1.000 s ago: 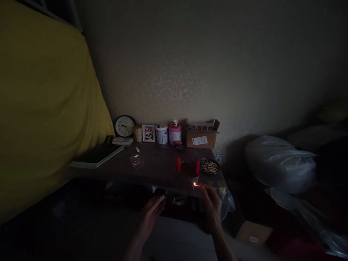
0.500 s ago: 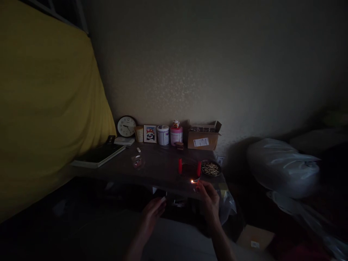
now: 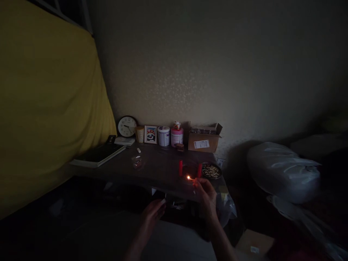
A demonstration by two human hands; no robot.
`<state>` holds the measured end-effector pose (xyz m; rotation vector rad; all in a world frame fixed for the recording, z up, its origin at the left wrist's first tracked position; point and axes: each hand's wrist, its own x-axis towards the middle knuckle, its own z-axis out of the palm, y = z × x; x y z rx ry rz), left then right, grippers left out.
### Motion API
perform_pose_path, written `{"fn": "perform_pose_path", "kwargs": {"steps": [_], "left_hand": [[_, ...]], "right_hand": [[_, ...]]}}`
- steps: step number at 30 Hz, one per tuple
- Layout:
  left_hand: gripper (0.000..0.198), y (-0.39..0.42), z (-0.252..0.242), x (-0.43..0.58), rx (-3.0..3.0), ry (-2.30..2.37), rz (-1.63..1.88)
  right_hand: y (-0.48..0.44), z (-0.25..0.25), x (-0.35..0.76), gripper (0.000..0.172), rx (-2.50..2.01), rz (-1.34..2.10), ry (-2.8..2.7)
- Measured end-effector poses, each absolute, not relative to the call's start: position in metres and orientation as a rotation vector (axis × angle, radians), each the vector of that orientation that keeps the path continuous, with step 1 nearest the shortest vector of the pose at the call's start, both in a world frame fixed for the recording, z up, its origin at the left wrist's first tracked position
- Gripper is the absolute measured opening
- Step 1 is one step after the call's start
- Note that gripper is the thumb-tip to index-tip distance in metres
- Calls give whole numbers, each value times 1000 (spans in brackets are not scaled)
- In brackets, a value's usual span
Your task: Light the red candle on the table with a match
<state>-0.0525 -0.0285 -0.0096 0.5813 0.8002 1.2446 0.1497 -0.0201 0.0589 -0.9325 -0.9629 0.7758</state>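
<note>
Between the fingertips of my right hand is a burning match, its flame pointing left. The flame glows just in front of two upright red candles, the left candle and the right candle; neither shows a flame. Right of them stands a round dark dish full of matchsticks. My left hand is lower, before the table's front edge, with its fingers curled together. Something pale shows at its fingertips, too dim to name.
Along the back of the dark table stand a clock, a framed panda picture, tubs and a cardboard box. A small clear packet lies at left. White plastic bags are piled at right.
My right hand has shifted a little left and up, carrying the lit match closer to the gap between the candles. The left hand has hardly moved.
</note>
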Motion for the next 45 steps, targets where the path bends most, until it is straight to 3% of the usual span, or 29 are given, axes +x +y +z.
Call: {"fn": "perform_pose_path", "kwargs": {"steps": [19, 26, 45], "left_hand": [[27, -25, -17, -54, 616, 813, 1234], [25, -25, -12, -53, 596, 815, 1232], [26, -18, -31, -53, 623, 769, 1225]], "right_hand": [[26, 74, 150, 21, -961, 744, -969], [32, 80, 148, 29, -1009, 682, -1035], [63, 84, 147, 28, -1178, 440, -1117]]}}
